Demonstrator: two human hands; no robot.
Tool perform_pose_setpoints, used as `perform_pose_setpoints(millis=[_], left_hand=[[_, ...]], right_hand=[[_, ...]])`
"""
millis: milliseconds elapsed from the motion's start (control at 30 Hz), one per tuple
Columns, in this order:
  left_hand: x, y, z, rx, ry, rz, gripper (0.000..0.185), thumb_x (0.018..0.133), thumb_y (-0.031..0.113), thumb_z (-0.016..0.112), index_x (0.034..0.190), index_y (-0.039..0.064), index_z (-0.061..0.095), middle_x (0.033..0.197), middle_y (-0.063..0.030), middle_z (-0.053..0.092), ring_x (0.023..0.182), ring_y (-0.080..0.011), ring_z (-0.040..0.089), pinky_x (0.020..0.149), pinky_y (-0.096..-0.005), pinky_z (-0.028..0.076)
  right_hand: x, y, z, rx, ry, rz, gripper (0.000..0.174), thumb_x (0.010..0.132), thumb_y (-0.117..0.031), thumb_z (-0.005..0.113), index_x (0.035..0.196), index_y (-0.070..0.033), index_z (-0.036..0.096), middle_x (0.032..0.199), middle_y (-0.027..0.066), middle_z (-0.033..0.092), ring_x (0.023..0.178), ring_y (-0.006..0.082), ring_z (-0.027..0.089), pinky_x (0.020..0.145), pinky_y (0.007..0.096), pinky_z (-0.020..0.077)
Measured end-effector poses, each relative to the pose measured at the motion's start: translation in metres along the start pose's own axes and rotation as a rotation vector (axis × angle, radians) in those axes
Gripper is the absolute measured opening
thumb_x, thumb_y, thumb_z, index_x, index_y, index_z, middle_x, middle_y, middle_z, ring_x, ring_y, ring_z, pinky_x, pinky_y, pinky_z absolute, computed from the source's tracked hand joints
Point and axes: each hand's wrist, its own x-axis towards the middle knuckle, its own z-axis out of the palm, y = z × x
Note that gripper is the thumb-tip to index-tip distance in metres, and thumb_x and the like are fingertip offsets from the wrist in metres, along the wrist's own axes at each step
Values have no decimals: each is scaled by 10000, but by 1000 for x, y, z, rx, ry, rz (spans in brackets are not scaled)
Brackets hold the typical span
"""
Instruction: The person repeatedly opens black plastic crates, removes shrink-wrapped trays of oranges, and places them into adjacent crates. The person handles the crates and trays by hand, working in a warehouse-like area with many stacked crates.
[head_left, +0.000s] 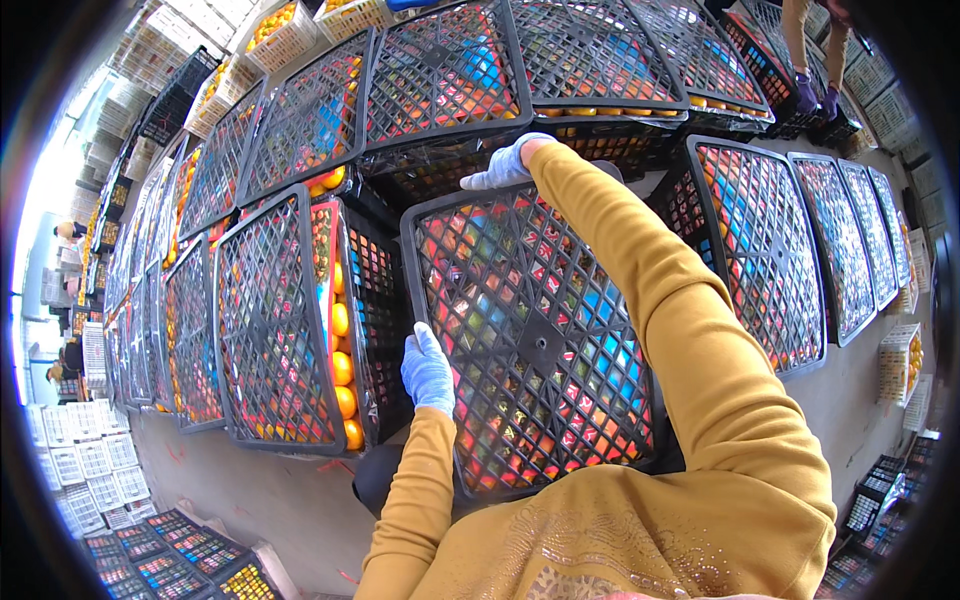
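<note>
In front of my body is a black plastic lattice lid (541, 343), tilted toward me over a crate. Printed red, green and blue sheeting shows through its mesh. My left hand (429, 371), in a pale blue glove, grips the lid's left rim. Across at the far rim, my right hand (506, 163), gloved alike, holds the edge with its fingers hooked over and out of sight. To the left stands a lidded black crate (375, 300), with orange fruit (342, 367) along its open side under clear film.
More lidded crates (442, 75) form a row beyond, and others (772, 247) stand to the right. White crates of fruit (281, 34) are at the back. A co-worker's gloved hands (817, 96) touch a crate far right. Stacked white crates (82, 450) stand lower left on the concrete floor (225, 480).
</note>
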Motion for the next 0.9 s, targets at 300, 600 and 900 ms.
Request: perform_pose_setpoints(millis=[300, 600, 900], left_hand=[[2, -2, 1, -16, -18, -10, 652, 1025, 574, 334, 971, -11, 616, 866, -241, 665, 850, -451, 624, 761, -495, 479], [1, 2, -1, -21, -5, -12, 643, 1025, 567, 342, 981, -9, 625, 856, -231, 669, 833, -433, 633, 751, -486, 484], [-1, 6, -5, -17, -64, -69, 642, 1024, 566, 346, 1030, -11, 628, 919, -243, 677, 898, -436, 636, 796, -484, 485]], right_hand=[[5, -6, -15, 93, 256, -55, 777, 908, -733, 435, 1106, -44, 736, 1153, 131, 713, 1113, 330, 651, 969, 433, 477], [23, -10, 18, -58, 222, -63, 785, 960, -680, 359, 1259, -14, 649, 1314, 171, 625, 1286, 334, 531, 1103, 424, 360], [-23, 41, 45, -127, 380, -70, 629, 980, -639, 379, 1089, -93, 671, 1023, 143, 695, 1042, 366, 649, 922, 471, 488]])
